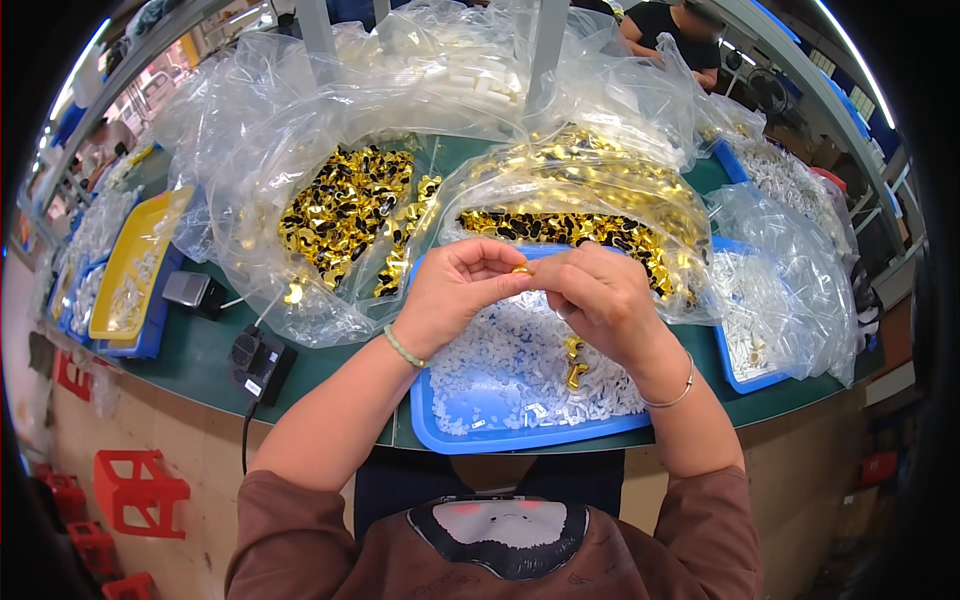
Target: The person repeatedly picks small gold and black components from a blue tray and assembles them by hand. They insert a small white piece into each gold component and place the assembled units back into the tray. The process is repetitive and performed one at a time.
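Note:
My left hand [452, 290] and my right hand [598, 292] meet above the blue tray [440, 435]. Between their fingertips is a small shiny gold piece [521, 269], mostly covered by the fingers. The left thumb and forefinger pinch it from one side. My right fingers are closed against its other side; whether they hold a second small part is hidden. Many small white plastic pieces [490, 365] lie in the tray below. Loose gold pieces [576, 374] rest on them under my right wrist.
Behind the tray, clear bags hold gold-and-black pieces [345, 215] and more gold pieces [590, 232]. Another blue tray [745, 384] with white parts stands right. At left are a yellow tray [150, 250], a small black fan-like device [258, 362] and its cable. Red stools [140, 492] stand on the floor.

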The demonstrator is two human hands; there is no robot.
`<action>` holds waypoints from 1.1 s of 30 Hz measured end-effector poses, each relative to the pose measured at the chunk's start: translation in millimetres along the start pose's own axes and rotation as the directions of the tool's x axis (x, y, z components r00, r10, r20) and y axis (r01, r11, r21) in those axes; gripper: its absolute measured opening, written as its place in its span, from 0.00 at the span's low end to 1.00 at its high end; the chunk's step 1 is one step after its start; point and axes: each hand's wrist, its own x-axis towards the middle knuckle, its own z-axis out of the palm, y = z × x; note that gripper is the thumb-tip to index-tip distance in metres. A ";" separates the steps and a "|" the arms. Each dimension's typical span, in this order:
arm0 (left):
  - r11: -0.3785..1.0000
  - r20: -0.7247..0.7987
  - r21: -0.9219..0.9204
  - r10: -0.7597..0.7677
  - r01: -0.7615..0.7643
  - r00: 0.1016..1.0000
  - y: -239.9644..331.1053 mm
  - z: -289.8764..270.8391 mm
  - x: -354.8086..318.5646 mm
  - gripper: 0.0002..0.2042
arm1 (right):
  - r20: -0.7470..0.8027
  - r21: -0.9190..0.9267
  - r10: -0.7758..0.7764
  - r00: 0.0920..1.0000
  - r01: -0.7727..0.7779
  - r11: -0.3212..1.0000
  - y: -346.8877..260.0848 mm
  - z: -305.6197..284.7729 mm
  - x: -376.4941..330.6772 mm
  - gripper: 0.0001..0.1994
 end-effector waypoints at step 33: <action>0.854 0.064 -0.439 -0.280 0.279 0.958 -2.8 -14.4 7.6 0.18 | 0.198 0.356 0.540 0.818 -0.573 0.738 11.9 0.8 -7.1 0.05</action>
